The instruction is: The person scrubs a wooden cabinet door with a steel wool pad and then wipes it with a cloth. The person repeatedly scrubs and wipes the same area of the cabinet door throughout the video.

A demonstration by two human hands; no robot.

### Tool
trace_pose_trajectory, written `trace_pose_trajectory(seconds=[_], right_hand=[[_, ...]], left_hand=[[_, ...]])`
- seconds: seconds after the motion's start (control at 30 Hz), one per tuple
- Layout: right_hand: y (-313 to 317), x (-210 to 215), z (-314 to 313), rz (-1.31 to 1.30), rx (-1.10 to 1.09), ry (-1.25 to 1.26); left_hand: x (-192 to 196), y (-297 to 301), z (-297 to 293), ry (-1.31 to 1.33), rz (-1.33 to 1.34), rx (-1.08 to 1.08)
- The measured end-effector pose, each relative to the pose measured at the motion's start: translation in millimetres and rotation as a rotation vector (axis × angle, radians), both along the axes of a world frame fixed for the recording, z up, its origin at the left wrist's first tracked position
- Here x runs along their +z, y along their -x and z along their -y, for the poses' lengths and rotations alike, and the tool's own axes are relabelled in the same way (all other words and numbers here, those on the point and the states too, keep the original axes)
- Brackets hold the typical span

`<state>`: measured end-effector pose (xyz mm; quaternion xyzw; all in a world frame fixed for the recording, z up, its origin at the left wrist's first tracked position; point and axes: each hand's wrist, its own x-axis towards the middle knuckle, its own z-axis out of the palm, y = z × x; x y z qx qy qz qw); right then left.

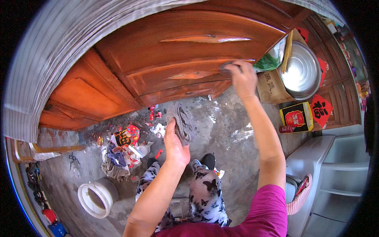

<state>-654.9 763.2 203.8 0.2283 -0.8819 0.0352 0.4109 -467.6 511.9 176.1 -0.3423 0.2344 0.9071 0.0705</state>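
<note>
My left hand [174,146] holds a crumpled grey cloth [184,124] above the floor, its thumb lying along the cloth's edge. Farther up, my right hand [242,77] is closed on a small dark grey thing [226,66], too blurred for its kind to show. That thing is against the front of a red-brown wooden cabinet [181,35], near the right end of a lower drawer. The drawer fronts have long carved handle recesses, and the wood looks shiny.
Left on the concrete floor stands a white bucket [96,197] beside a heap of rags and red paper scraps [122,150]. At right are a round metal basin [302,71], a cardboard box [272,87], a black-and-yellow box [298,117] and a whitish appliance [312,158].
</note>
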Motion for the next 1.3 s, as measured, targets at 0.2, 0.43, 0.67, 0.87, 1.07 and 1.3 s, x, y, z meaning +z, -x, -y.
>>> trace_pose_trajectory(seconds=[0.2,0.43,0.67,0.87,1.07,1.3], right_hand=[[-1.8,-1.5,54.2,-0.014,0.176,0.050],[-1.2,5.2,168.6,-0.108,0.443,-0.059],[-7.9,-42.5,33.4,0.048,-0.097,0.389],[1.9,-67.2,57.9,-0.030,-0.156,0.907],[1.9,-45.0,72.4,0.035,0.031,0.891],[43.3,-72.4,31.1,-0.059,-0.110,1.708]], left_hand=[[2.5,1.1,7.8,0.011,-0.003,0.024],[1.0,0.2,8.7,-0.016,-0.003,0.009],[9.9,0.1,9.7,-0.011,0.006,0.007],[16.3,-0.1,12.0,-0.020,0.020,0.012],[4.7,-2.6,13.3,-0.037,-0.048,-0.033],[13.2,-0.2,1.9,-0.045,0.007,-0.036]])
